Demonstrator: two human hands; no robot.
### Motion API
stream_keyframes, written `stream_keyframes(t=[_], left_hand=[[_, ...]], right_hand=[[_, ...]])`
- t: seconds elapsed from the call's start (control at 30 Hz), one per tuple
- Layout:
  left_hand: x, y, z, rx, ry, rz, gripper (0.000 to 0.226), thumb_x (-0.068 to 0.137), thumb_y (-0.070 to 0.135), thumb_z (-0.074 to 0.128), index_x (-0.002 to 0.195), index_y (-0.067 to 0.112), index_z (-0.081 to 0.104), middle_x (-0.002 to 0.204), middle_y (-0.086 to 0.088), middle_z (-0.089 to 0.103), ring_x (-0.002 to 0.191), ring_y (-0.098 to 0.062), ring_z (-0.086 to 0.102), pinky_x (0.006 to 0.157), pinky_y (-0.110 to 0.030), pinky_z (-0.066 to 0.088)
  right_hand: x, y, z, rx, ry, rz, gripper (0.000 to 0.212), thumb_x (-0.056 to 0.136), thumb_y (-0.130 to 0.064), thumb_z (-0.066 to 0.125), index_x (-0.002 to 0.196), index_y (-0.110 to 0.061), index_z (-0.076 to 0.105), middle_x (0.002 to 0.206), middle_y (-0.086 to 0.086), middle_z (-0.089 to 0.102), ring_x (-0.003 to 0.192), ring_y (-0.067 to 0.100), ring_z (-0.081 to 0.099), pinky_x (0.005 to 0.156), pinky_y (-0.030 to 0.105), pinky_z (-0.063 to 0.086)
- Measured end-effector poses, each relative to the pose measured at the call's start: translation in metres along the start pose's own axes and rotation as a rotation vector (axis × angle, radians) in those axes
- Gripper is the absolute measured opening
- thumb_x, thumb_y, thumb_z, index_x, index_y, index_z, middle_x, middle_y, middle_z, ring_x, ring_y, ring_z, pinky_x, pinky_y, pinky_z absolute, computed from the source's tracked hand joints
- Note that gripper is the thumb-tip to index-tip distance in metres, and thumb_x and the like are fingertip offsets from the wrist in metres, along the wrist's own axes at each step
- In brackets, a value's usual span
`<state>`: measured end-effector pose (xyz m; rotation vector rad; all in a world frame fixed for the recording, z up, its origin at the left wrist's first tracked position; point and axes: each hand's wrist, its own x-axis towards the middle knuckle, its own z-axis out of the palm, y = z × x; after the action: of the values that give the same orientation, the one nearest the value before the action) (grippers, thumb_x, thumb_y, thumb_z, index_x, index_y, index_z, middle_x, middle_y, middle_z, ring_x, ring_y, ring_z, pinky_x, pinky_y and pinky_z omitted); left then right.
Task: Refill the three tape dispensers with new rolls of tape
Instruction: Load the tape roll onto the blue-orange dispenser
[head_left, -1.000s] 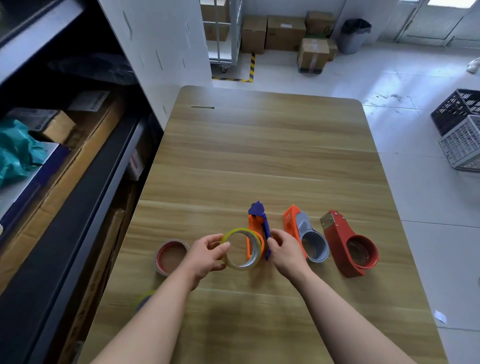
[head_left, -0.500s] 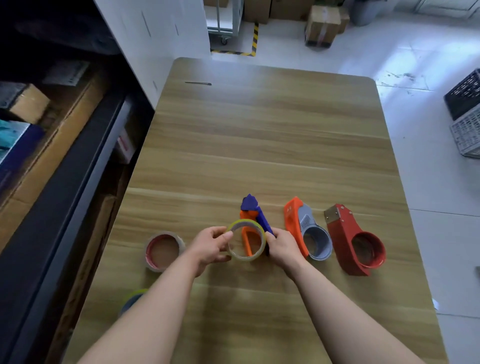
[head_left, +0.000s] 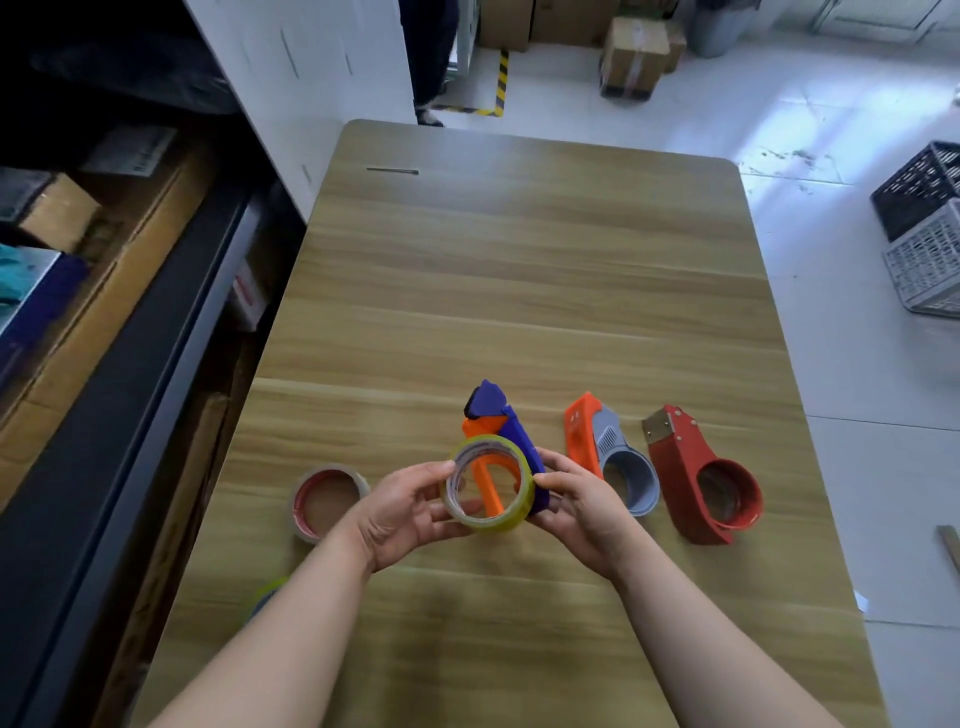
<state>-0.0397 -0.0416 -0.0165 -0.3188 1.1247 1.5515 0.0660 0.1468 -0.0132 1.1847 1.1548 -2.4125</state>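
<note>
Both hands have raised their load slightly off the worktop (head_left: 519, 286). Left hand (head_left: 410, 512) grips a yellow roll (head_left: 498, 526); right hand (head_left: 582, 512) grips the blue dispenser (head_left: 514, 431), whose orange hub shows through the roll. Keeping the roll square to the hub and pressing evenly should seat it. Two more dispensers (head_left: 696, 478) lie just right.
</note>
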Motion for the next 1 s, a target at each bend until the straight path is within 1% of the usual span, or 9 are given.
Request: stream_keyframes(t=[0.13, 0.3, 0.4, 0.5, 0.6, 0.67, 0.77, 0.9, 1.0], left_hand=[[-0.005, 0.006, 0.001, 0.012, 0.006, 0.038, 0.046, 0.088, 0.016, 0.058, 0.126, -0.007, 0.05, 0.12, -0.024, 0.057, 0.089, -0.033, 0.069, 0.07, -0.042, 0.06], [-0.011, 0.01, 0.001, 0.046, 0.014, 0.048, 0.036, 0.08, 0.017, 0.064, 0.112, 0.004, 0.053, 0.108, -0.015, 0.054, 0.103, -0.035, 0.065, 0.082, -0.045, 0.055], [-0.016, 0.01, 0.002, 0.061, 0.001, 0.061, 0.038, 0.084, 0.019, 0.063, 0.117, 0.003, 0.053, 0.113, -0.016, 0.055, 0.106, -0.034, 0.064, 0.085, -0.047, 0.054], [-0.024, 0.009, 0.004, 0.039, -0.061, 0.062, 0.048, 0.081, 0.02, 0.068, 0.122, -0.001, 0.053, 0.12, -0.019, 0.059, 0.105, -0.035, 0.065, 0.085, -0.048, 0.054], [-0.028, 0.007, 0.006, 0.008, -0.117, 0.049, 0.031, 0.079, 0.019, 0.066, 0.105, 0.005, 0.058, 0.133, -0.019, 0.057, 0.113, -0.041, 0.061, 0.095, -0.057, 0.044], [-0.03, 0.005, 0.007, 0.024, -0.13, 0.057, 0.038, 0.081, 0.02, 0.065, 0.112, 0.0, 0.056, 0.134, -0.018, 0.056, 0.115, -0.042, 0.059, 0.1, -0.063, 0.038], [-0.034, 0.004, 0.011, 0.047, -0.098, 0.073, 0.054, 0.088, 0.023, 0.062, 0.132, -0.005, 0.048, 0.129, -0.016, 0.061, 0.115, -0.04, 0.059, 0.101, -0.064, 0.038], [-0.039, 0.006, 0.012, 0.004, -0.043, 0.069, 0.052, 0.087, 0.03, 0.056, 0.131, 0.002, 0.054, 0.132, -0.014, 0.059, 0.124, -0.038, 0.052, 0.102, -0.063, 0.037], [-0.043, 0.006, 0.016, -0.005, -0.071, 0.074, 0.046, 0.092, 0.031, 0.049, 0.129, 0.003, 0.056, 0.129, -0.013, 0.061, 0.122, -0.035, 0.055, 0.098, -0.058, 0.042]], right_hand=[[-0.007, 0.0, 0.004, 0.023, -0.028, -0.029, 0.038, 0.09, 0.007, 0.049, 0.125, -0.007, 0.055, 0.119, 0.019, 0.066, 0.106, 0.031, 0.063, 0.104, 0.049, 0.043], [-0.015, 0.0, 0.005, 0.002, -0.06, -0.046, 0.041, 0.087, 0.012, 0.049, 0.123, -0.006, 0.055, 0.117, 0.02, 0.067, 0.104, 0.033, 0.064, 0.095, 0.044, 0.05], [-0.018, 0.001, 0.009, -0.002, -0.064, -0.045, 0.039, 0.087, 0.01, 0.049, 0.122, -0.006, 0.056, 0.111, 0.017, 0.069, 0.102, 0.032, 0.064, 0.095, 0.044, 0.05], [-0.022, 0.0, 0.012, 0.007, -0.063, -0.049, 0.038, 0.087, 0.008, 0.047, 0.122, -0.004, 0.056, 0.116, 0.02, 0.065, 0.103, 0.034, 0.062, 0.093, 0.045, 0.049], [-0.024, -0.002, 0.013, 0.021, -0.071, -0.052, 0.042, 0.087, 0.008, 0.046, 0.127, -0.004, 0.052, 0.117, 0.019, 0.065, 0.104, 0.036, 0.06, 0.091, 0.045, 0.05], [-0.026, -0.003, 0.014, 0.013, -0.095, -0.055, 0.045, 0.087, 0.009, 0.045, 0.128, -0.006, 0.051, 0.116, 0.018, 0.066, 0.102, 0.034, 0.06, 0.087, 0.043, 0.05], [-0.029, -0.003, 0.014, 0.008, -0.131, -0.062, 0.046, 0.086, 0.013, 0.045, 0.127, -0.007, 0.051, 0.114, 0.016, 0.066, 0.102, 0.032, 0.063, 0.089, 0.042, 0.051], [-0.031, -0.002, 0.01, -0.069, -0.168, -0.078, 0.063, 0.071, 0.014, 0.059, 0.129, -0.01, 0.052, 0.122, 0.018, 0.061, 0.107, 0.03, 0.062, 0.096, 0.045, 0.05], [-0.033, -0.001, 0.009, -0.064, -0.219, -0.048, 0.067, 0.065, 0.013, 0.059, 0.128, -0.009, 0.055, 0.12, 0.016, 0.063, 0.109, 0.03, 0.062, 0.092, 0.044, 0.052]])
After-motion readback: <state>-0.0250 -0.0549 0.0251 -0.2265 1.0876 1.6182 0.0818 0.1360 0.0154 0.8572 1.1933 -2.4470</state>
